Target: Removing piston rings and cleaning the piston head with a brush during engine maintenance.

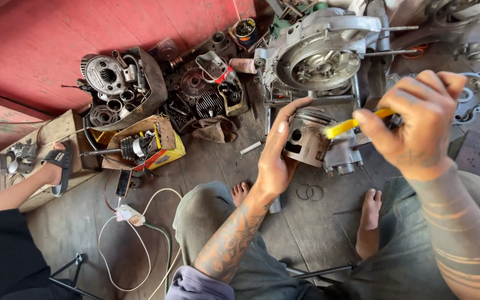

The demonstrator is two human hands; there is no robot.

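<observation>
Bright, even daylight; soft shadows.

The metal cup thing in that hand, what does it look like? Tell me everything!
It is a piston, a short grey metal cylinder with a dull, grimy skin. A round hole and a darker cut-out show in its side, and grooves ring its upper edge. The left hand grips it, tilted, above the wooden floor in front of the engine case. The right hand holds a yellow-handled tool against its side.
</observation>
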